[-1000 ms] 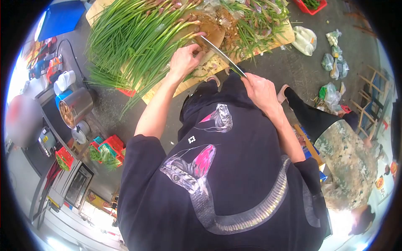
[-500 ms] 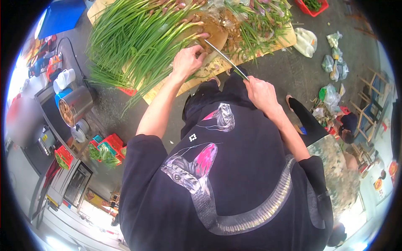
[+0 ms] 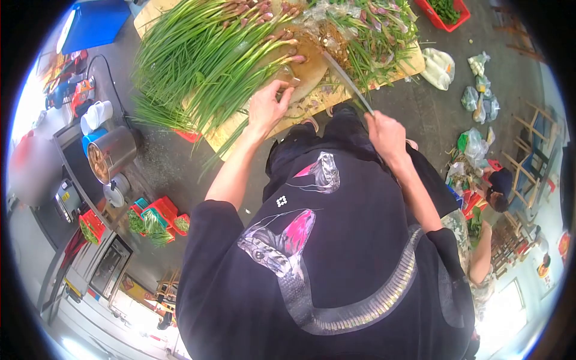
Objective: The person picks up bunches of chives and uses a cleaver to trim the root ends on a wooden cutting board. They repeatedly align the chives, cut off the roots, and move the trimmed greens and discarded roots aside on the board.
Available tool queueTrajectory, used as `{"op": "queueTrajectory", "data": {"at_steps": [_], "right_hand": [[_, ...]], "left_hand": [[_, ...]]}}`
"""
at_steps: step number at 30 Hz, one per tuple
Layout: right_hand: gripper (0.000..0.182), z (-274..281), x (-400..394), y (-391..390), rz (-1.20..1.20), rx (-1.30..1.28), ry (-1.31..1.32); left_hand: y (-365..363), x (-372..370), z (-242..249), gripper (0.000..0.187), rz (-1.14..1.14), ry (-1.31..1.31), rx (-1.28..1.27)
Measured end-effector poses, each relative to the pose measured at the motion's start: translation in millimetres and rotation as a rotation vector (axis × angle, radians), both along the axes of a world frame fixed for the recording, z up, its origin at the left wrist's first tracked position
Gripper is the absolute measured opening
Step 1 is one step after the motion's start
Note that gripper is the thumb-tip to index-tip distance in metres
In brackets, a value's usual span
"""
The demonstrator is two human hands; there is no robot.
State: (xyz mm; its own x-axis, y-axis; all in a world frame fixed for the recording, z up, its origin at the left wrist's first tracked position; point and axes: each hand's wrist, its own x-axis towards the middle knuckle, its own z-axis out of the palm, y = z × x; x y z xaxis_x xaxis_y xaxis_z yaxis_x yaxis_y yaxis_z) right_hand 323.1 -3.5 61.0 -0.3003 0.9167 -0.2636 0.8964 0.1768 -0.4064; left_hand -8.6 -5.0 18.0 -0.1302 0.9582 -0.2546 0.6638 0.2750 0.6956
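Note:
My right hand (image 3: 387, 137) is wrapped around the handle of a long knife (image 3: 349, 82), whose blade points up and left over the board toward the trimmings. My left hand (image 3: 268, 108) has thumb and fingers drawn together beside the onions. Something small and pale may be at its fingertips, but I cannot make it out. Spring onions (image 3: 204, 66) with long green leaves and purplish bulbs lie in a big heap left of the knife. Under the nearest bulbs is a round chopping board (image 3: 313, 77). Brown roots and peelings (image 3: 336, 45) lie beyond the blade tip.
The wooden table (image 3: 414, 59) ends just before my legs. More greens and plastic wrap are on its right side. A white sack (image 3: 438, 69), bagged goods (image 3: 480, 96) and a red crate (image 3: 447, 15) are on the floor. A steel pot (image 3: 114, 153) stands left; people are at right.
My left hand has drawn back toward me, away from the onion bulbs. The knife and my right hand have shifted right. A person at the right has changed posture, and greens now show there.

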Motion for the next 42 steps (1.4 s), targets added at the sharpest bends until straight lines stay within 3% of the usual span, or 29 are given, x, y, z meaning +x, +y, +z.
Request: {"op": "queueTrajectory", "data": {"at_steps": [3, 7, 13, 16, 22, 25, 28, 31, 32, 35, 38, 39, 42], "right_hand": [[0.026, 6.3, 3.1, 14.7, -0.089, 0.064, 0.058], [0.025, 14.1, 2.1, 10.4, -0.13, 0.021, 0.107], [0.025, 17.7, 0.6, -5.2, -0.15, -0.082, 0.19], [0.026, 16.8, -1.4, -5.7, -0.139, -0.111, 0.208], [0.025, 19.9, -0.6, -4.8, -0.107, -0.117, 0.192], [0.024, 18.2, 0.3, -8.3, -0.124, -0.129, 0.186], [0.024, 20.7, 0.5, -18.3, -0.152, -0.135, 0.194], [0.024, 19.3, 6.8, -19.1, -0.176, -0.147, 0.194], [0.024, 16.9, 8.4, -19.2, -0.189, -0.142, 0.21], [0.025, 16.1, 9.3, -18.2, -0.213, -0.133, 0.232], [0.026, 13.8, 9.3, -17.1, -0.201, -0.141, 0.223], [0.026, 13.3, 8.9, -15.6, -0.195, -0.142, 0.217], [0.027, 15.9, 6.4, -14.5, -0.195, -0.137, 0.216]], "left_hand": [[10.1, -10.4, -5.0, 0.021, -0.113, 0.103, 0.302], [27.0, -4.0, -17.1, 0.017, -0.278, 0.217, 0.433], [24.0, 6.5, -9.9, 0.018, -0.084, 0.066, 0.45], [52.3, 5.7, 0.1, 0.018, -0.159, 0.133, 0.556], [86.3, -8.7, -10.8, 0.027, -0.432, 0.27, 0.341], [90.0, -9.2, -16.4, 0.032, -0.365, 0.089, 0.501], [78.5, -10.7, 6.7, 0.032, -0.197, -0.11, 0.41], [78.4, -20.3, 26.6, 0.035, -0.205, 0.023, 0.492], [82.1, -26.5, 33.4, 0.031, -0.122, -0.085, 0.545], [89.1, -38.0, 41.3, 0.029, -0.049, -0.078, 0.456], [94.0, -33.8, 46.5, 0.03, -0.083, -0.275, 0.169], [93.5, -33.5, 45.6, 0.032, -0.123, -0.155, 0.086], [89.7, -22.1, 29.7, 0.037, -0.142, -0.161, 0.031]]}}
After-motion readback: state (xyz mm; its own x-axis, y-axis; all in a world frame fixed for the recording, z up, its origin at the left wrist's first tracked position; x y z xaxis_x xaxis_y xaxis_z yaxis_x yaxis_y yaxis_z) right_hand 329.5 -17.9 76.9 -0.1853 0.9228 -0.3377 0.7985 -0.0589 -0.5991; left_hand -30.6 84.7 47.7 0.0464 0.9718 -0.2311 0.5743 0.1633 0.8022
